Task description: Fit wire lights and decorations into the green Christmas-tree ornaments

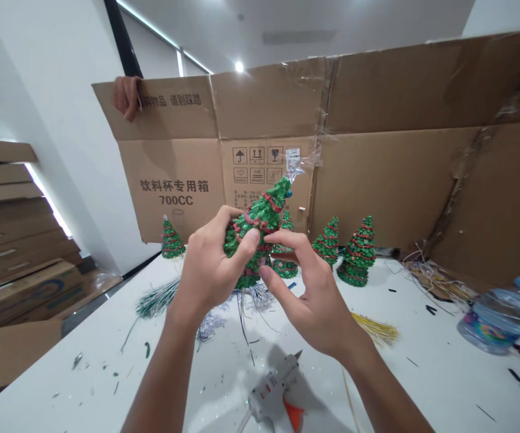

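Note:
A small green Christmas tree (260, 219) with red garland and a clear star on top is raised above the table, leaning right. My left hand (217, 258) wraps round its left side, thumb across the front. From the right, my right hand (312, 288) grips the tree's lower side with curved thumb and fingers; a small pinkish bit by the thumb tip is too small to name. Below the hands a white glue gun (273, 388) with an orange trigger lies on the table. Silvery sprigs (212, 325) and dark wires lie behind it.
Similar trees stand at the back, one at left (171, 239) and one at right (358, 252). Green wire bundle (157, 299), yellow wire bundle (377, 329) and water bottle (501, 316) lie around. A cardboard wall (386, 180) closes the back; another person's hand (127, 96) holds its top edge.

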A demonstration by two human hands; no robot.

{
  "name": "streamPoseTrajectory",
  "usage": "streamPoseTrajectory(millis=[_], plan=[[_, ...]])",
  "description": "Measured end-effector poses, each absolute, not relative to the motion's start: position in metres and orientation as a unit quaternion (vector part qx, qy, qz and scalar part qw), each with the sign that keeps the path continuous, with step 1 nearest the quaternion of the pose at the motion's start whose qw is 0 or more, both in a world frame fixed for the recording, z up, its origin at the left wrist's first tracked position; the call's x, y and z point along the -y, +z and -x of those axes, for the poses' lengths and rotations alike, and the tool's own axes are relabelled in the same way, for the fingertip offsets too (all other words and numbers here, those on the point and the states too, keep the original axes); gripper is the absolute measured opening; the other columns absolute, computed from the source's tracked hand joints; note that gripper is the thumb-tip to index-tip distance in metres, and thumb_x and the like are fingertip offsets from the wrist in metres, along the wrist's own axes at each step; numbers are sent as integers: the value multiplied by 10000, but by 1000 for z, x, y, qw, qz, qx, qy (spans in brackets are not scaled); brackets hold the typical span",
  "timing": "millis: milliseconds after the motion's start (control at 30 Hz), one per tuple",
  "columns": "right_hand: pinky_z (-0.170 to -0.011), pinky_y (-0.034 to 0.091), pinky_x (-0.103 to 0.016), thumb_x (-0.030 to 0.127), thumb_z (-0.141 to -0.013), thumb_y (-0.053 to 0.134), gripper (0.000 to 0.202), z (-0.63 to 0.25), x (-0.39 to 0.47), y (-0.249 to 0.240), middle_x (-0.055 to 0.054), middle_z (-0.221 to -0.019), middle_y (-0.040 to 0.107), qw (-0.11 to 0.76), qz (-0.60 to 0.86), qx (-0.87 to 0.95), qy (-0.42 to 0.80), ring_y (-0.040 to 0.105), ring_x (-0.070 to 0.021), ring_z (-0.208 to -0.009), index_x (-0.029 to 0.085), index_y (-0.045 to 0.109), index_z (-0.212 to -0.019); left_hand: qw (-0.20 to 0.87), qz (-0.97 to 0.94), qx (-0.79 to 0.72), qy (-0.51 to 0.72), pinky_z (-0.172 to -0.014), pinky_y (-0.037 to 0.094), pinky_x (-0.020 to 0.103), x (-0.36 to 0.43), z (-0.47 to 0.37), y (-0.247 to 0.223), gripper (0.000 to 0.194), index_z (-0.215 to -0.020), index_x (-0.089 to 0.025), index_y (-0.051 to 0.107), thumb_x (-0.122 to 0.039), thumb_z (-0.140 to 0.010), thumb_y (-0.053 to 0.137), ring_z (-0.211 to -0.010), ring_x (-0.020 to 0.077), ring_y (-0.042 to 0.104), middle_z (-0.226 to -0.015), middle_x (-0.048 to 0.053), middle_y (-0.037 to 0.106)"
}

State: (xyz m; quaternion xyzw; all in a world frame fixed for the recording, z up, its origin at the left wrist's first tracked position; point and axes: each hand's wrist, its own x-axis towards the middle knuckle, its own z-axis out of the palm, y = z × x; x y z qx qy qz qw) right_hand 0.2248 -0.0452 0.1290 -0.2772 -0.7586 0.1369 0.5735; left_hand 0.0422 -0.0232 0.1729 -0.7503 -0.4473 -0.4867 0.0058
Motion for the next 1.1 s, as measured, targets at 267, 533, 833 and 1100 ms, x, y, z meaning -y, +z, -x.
streamPoseTrajectory(millis=[267,533,833,1100], plan=[[-967,622,-348,163,-1032,628,353,-224,45,129,0,-1320,668,584,270,750,149,702,-177,-1188,326,563,-1338,12,753,444,-485,-745,433,340,24,-44,173,302,-1095,-256,608,-542,-1027,542,-789,180,621,-906,-29,702],[-961,627,-371,180,-1032,630,340,-224,47,129,-13,-1321,665,583,278,749,148,700,-196,-1200,315,565,-1337,20,755,441,-486,-725,426,341,23,-45,172,293,-1093,-250,611,-528,-1025,549,-783,189,613,-887,-24,691],[-963,620,-424,219,-1036,643,354,-228,43,129,-21,-1330,674,596,264,745,142,707,-220,-1170,346,562,-1357,1,755,430,-494,-744,451,341,23,-45,172,319,-1098,-250,625,-549,-1034,532,-785,198,614,-902,-7,711],[-1045,583,-459,300,-1018,699,323,-234,37,128,-42,-1336,677,652,254,682,212,689,-224,-1195,335,532,-1292,-133,753,388,-515,-780,474,340,18,-46,171,343,-1085,-245,642,-555,-1052,499,-841,205,610,-904,-5,676]])
